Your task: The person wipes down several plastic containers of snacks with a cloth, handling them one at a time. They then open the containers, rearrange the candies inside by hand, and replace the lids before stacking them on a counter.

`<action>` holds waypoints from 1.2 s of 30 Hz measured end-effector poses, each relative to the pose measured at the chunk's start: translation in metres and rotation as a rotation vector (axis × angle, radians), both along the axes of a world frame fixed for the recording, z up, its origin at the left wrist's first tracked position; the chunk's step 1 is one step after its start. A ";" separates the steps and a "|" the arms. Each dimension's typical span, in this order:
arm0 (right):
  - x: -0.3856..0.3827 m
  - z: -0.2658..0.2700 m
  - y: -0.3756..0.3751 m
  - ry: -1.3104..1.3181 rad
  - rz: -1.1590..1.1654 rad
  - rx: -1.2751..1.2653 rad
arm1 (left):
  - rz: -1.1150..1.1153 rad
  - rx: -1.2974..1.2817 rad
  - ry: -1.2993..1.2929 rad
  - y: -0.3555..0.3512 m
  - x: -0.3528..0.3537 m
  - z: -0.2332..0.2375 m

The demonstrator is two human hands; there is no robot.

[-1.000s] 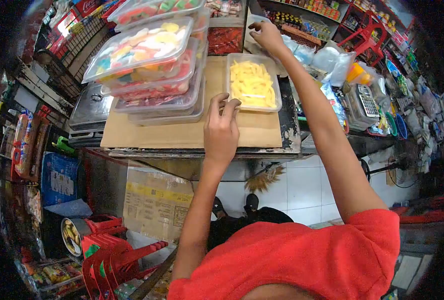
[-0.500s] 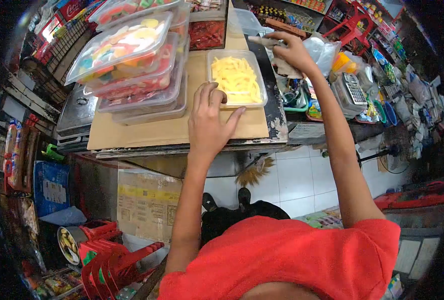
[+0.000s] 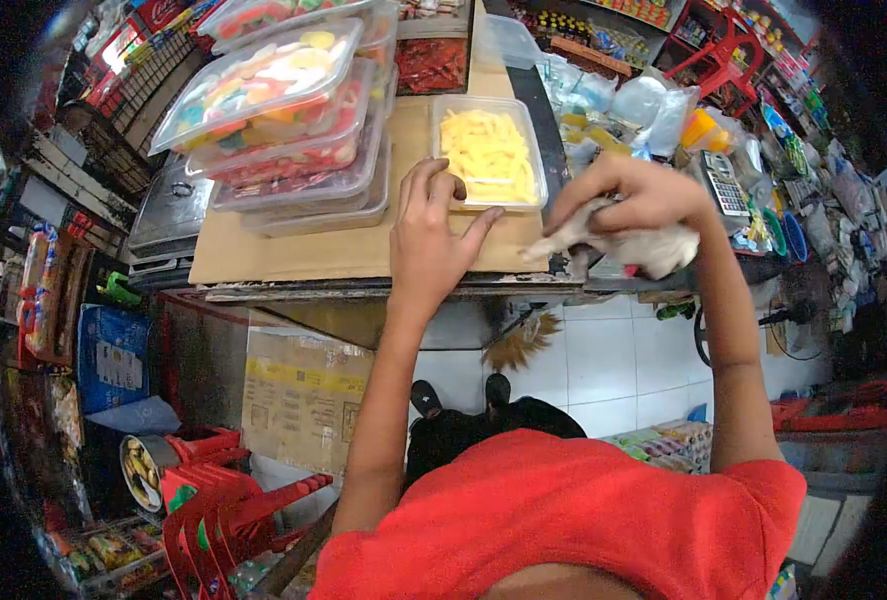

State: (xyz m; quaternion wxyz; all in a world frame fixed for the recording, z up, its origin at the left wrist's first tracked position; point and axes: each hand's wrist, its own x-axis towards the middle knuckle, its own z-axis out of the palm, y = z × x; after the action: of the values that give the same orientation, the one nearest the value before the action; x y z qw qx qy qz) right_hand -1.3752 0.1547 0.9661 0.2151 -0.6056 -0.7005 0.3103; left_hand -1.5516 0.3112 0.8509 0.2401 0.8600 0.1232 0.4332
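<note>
A clear plastic tub of yellow strips [image 3: 486,155] lies on the brown cardboard [image 3: 304,258] that covers the tabletop. My left hand [image 3: 431,235] rests on the cardboard at the tub's near left corner, fingers apart, with nothing in it. At the right of the table edge, my right hand [image 3: 636,197] grips a crumpled whitish cloth [image 3: 649,248], which hangs below the fingers and is slightly blurred. Left of the tub, a stack of lidded clear tubs [image 3: 294,140] holds colourful sweets.
Plastic bags [image 3: 644,110] and a calculator [image 3: 726,185] crowd the surface at the right. Red plastic chairs [image 3: 219,500] and a round tin [image 3: 144,472] are at the lower left. A cardboard sheet [image 3: 304,400] lies below the table.
My right hand has come down and nearer with the cloth, from beyond the tub's right side to the table's front right corner. My left hand has kept its place by the tub.
</note>
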 end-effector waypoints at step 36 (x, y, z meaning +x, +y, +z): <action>0.022 -0.038 0.138 -0.258 -0.321 0.364 | -0.048 -0.190 -0.098 0.003 -0.008 0.001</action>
State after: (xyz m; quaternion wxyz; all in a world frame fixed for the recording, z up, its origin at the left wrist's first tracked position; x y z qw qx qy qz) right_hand -1.3532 0.2930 0.9279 0.2756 -0.6949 -0.6614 0.0616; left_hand -1.5598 0.3141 0.8519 0.3366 0.8139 0.1313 0.4550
